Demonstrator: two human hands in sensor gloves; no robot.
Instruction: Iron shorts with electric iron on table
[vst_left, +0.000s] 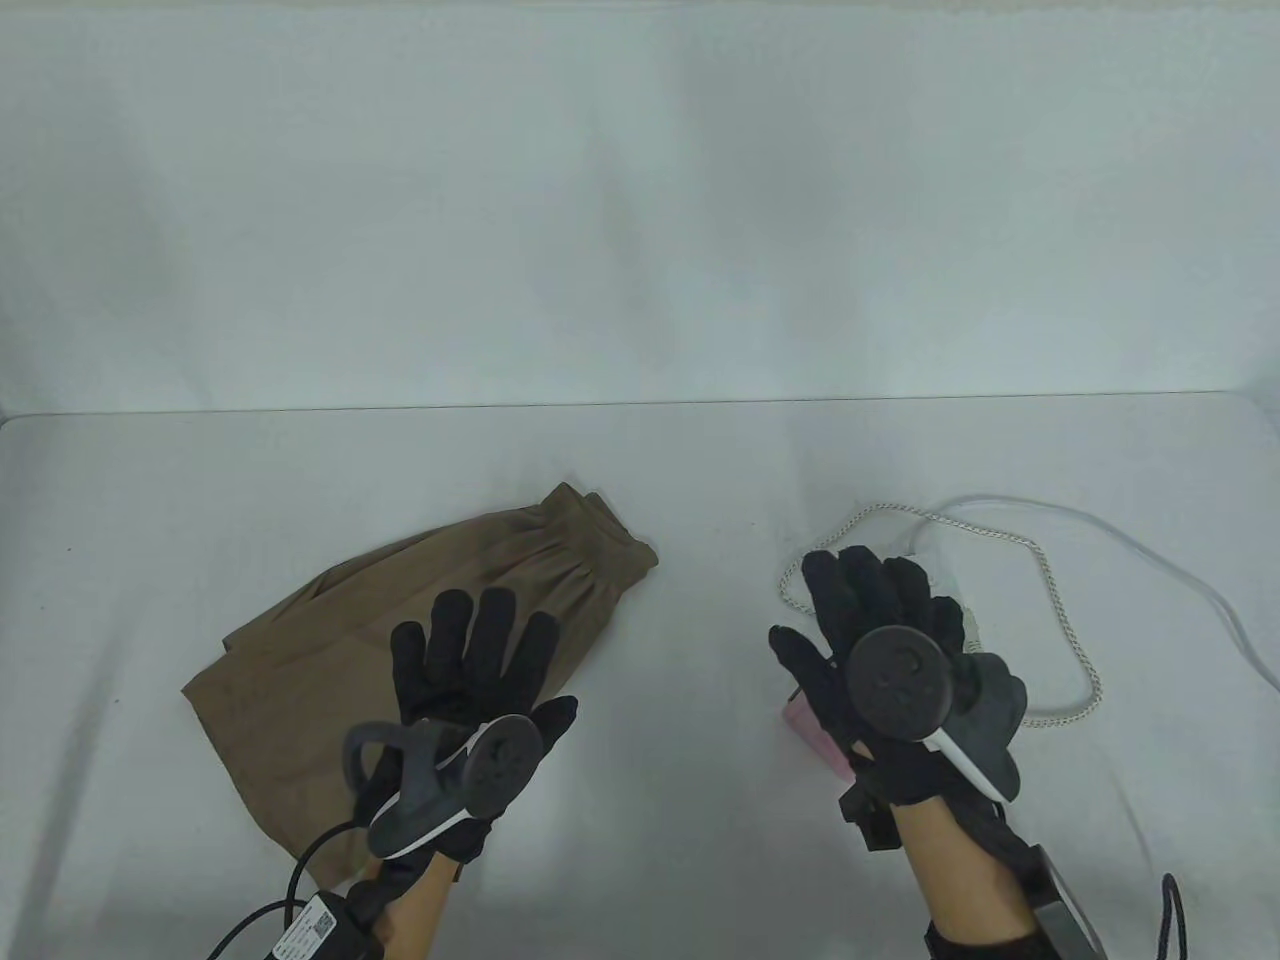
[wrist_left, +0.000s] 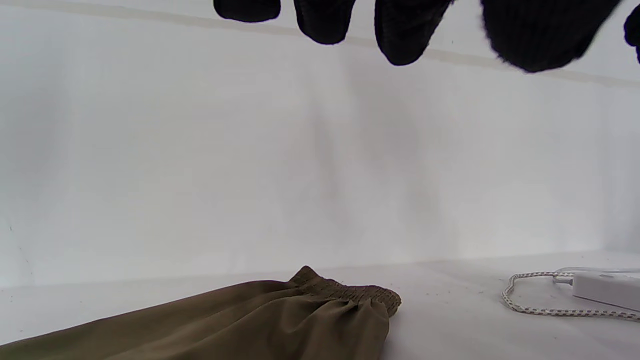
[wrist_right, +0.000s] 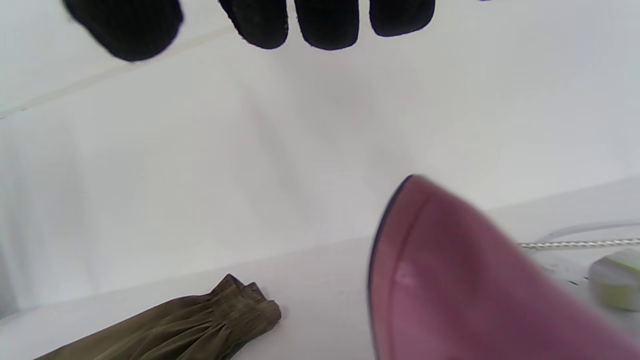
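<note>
1. On the table (vst_left: 150, 480), the brown shorts (vst_left: 330, 640) lie left of centre.
2. Above them, the left hand (vst_left: 475, 665) hovers, fingers spread.
3. Right hand (vst_left: 880, 640), also spread, hovers over the pink iron (wrist_right: 450, 280), beside its cord (vst_left: 1060, 600).

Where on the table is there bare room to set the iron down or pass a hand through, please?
Bare patches: the wide strip between the shorts and the table's far edge, and the gap between the shorts and the pink iron. The right side is crowded: the braided cord loops there, with a white power strip beside the iron.
</note>
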